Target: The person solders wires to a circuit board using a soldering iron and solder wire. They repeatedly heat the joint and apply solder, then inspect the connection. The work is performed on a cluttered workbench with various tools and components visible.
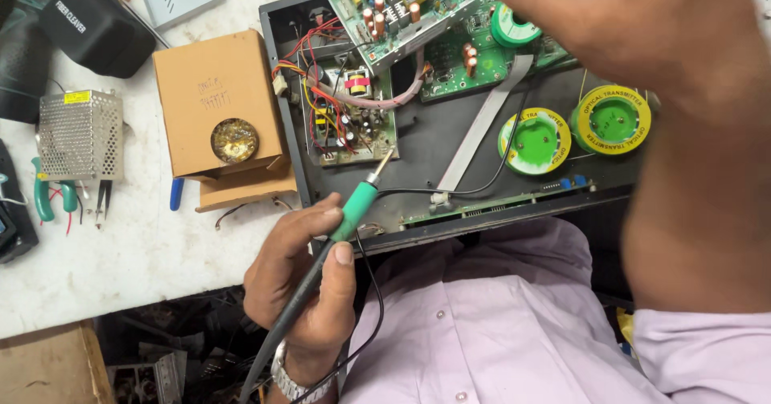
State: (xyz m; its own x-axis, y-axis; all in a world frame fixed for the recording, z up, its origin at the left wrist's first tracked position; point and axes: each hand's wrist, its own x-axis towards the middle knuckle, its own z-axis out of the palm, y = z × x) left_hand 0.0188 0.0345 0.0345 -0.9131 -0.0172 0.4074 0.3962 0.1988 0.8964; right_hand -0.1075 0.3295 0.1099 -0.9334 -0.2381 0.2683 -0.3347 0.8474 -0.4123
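Two hands over an open black chassis [277, 91]. Left hand [301, 283] closed around a green-gripped soldering iron [353, 207], thumb and fingers pinching the grip, tip aimed up at the wired power board [353, 119] but clear of it. Right hand [610, 10] blurred above the green boards, beside a green solder spool [511, 28]; cannot tell whether spread or pinching. Judged as iron held ready, no joint touched yet. Any touch-down calls for a steady tip among close-packed wires.

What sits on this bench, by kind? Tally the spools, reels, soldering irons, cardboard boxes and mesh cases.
Yellow-rimmed green spools: 2
Plain green reel: 1
Soldering iron: 1
Cardboard box: 1
Metal mesh case: 1
Total: 6
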